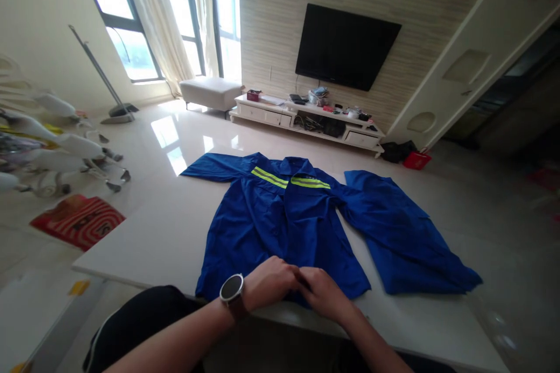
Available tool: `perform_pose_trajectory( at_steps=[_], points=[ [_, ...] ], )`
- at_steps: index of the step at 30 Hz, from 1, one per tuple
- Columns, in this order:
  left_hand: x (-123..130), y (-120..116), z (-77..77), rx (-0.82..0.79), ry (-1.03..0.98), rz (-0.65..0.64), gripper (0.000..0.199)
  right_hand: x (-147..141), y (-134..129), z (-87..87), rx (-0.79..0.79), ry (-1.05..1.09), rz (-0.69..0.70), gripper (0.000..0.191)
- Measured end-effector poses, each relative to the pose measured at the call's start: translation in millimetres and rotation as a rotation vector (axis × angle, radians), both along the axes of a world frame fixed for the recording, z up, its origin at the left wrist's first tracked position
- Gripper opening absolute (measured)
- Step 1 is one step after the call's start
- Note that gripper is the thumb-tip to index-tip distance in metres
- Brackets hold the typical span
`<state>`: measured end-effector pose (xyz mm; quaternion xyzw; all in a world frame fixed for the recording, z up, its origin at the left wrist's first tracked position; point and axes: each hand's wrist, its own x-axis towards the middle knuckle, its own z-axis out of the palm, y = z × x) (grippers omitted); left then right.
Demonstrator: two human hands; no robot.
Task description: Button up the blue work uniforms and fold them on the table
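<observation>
A blue work jacket (258, 215) with yellow-green and grey reflective stripes across the chest lies spread on a white table (149, 239), collar away from me. Both hands meet at the middle of its lower front edge. My left hand (273, 280), below a wrist with a round watch (231, 288), is closed there with the fingers curled down. Against it, my right hand (324, 291) is also closed on the jacket's edge. The fingertips and the bit of cloth between them are hidden. One sleeve overlaps folded blue trousers (406, 233) on the right.
A red patterned bag (81, 221) lies on the floor at left, near white chair legs (65, 151). Beyond the table stand a low TV cabinet (266, 113) holding small items, a grey bench (212, 93) and a dustpan (120, 113). A red box (416, 159) sits farther right.
</observation>
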<state>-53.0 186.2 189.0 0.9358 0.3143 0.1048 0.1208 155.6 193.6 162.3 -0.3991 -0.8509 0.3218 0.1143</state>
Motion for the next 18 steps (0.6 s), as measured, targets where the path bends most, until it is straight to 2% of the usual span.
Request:
perform_pose_trajectory(
  at_steps=[9, 18],
  points=[
    [-2.6, 4.9, -5.7, -0.041, -0.037, 0.026, 0.022, -3.6, 8.8, -8.0, 0.026, -0.02, 0.048, 0.016],
    [-3.6, 5.0, -8.5, -0.044, -0.049, 0.042, 0.022, -3.2, 9.6, -3.8, 0.055, -0.053, 0.047, 0.015]
  ],
)
